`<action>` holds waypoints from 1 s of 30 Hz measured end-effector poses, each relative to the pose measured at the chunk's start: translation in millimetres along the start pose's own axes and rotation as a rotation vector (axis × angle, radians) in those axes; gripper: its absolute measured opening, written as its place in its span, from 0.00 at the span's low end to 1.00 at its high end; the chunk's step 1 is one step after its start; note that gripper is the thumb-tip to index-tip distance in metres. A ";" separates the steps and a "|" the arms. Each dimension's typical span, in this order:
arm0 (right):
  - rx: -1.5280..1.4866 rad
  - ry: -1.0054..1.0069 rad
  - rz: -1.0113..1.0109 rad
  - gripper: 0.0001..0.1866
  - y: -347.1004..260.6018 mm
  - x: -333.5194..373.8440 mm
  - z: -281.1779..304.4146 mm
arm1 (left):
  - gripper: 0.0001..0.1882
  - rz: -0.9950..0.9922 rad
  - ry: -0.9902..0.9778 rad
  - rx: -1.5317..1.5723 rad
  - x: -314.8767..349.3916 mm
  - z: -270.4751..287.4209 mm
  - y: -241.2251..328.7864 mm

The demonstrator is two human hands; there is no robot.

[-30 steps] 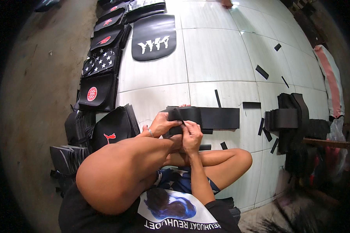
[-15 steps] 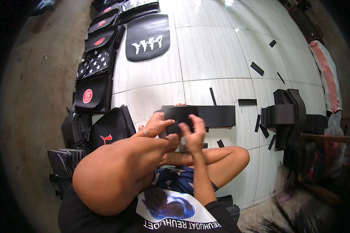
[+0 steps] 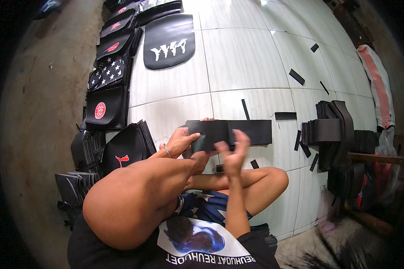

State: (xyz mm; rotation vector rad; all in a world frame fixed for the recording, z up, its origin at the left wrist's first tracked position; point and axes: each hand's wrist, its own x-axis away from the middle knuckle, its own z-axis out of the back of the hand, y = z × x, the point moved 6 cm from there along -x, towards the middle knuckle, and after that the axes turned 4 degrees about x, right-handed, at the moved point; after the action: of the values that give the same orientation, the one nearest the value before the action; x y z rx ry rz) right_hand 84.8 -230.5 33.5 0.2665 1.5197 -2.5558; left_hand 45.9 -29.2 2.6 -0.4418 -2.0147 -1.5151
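Observation:
A black flat panel (image 3: 213, 132) lies in front of my shin, its left end under my left hand (image 3: 180, 142). The left thumb presses on the top of the panel and the fingers close around its edge. To the right, a long black strip (image 3: 253, 132) lies flat on the floor, and the panel's right edge meets or overlaps it. My right hand (image 3: 233, 152), smeared by motion, hovers just over the near edge of the strip with its fingers apart and nothing seen in them. A foot partly hides the panel's near left corner.
Stacks of black flaps (image 3: 107, 107) with printed designs line the left side. A loose flap with white figures (image 3: 169, 42) lies farther off. Small black scraps (image 3: 296, 77) are scattered on the white tiles (image 3: 247, 62). At right stand folded black strips (image 3: 330, 127) and a wooden bar (image 3: 376, 158).
My right hand has moved right, off the panel, its fingers opening. The panel's right part now lies lower and flatter against the strip. My left hand has stayed at the panel's left end.

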 end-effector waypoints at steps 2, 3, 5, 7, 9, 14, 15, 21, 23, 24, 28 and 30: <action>0.179 -0.084 0.223 0.16 -12.1 4.5 -14.9 | 0.11 0.074 -0.155 0.011 -19.3 -10.4 -9.5; 0.068 -0.100 0.229 0.14 -5.4 7.5 -24.2 | 0.11 0.097 -0.181 0.004 -10.1 -4.6 -2.3; -0.078 -0.015 -0.048 0.08 37.9 8.2 -21.3 | 0.18 0.010 -0.231 0.215 -5.6 -16.5 16.2; -0.110 0.091 -0.501 0.09 77.3 -3.2 11.8 | 0.18 -0.016 -0.121 0.167 -5.9 15.1 21.6; -0.090 0.544 -0.513 0.15 101.1 -10.3 70.7 | 0.18 -0.013 0.084 -0.030 -25.1 48.4 0.8; -0.221 0.392 -0.457 0.11 104.6 -13.8 65.9 | 0.21 0.139 0.402 -0.135 -21.0 114.6 -66.4; -0.245 0.341 -0.456 0.10 98.3 -7.5 51.9 | 0.21 0.153 0.399 -0.137 -22.7 115.9 -74.6; -0.265 0.139 -0.415 0.07 81.4 24.1 -9.9 | 0.17 0.425 0.399 0.079 -23.0 87.1 -82.2; -0.246 0.043 -0.356 0.07 74.0 29.0 -26.4 | 0.17 0.495 0.399 0.158 -23.0 80.9 -83.6; -0.165 0.000 -0.300 0.07 63.7 26.7 -32.0 | 0.17 0.396 0.339 0.217 -26.3 77.7 -79.1; -0.030 -0.264 -0.187 0.16 37.0 23.6 -54.5 | 0.19 0.369 0.307 0.263 -29.8 70.9 -80.3; -0.004 -0.266 -0.120 0.16 37.3 24.7 -58.5 | 0.20 0.333 0.302 0.188 -26.9 72.3 -71.9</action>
State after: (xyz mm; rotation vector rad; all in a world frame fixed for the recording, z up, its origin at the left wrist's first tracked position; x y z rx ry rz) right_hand 73.3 -197.8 -31.4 -0.1645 1.4792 -2.5513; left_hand 7.8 19.9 -82.6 -0.4190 -1.7277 -1.1064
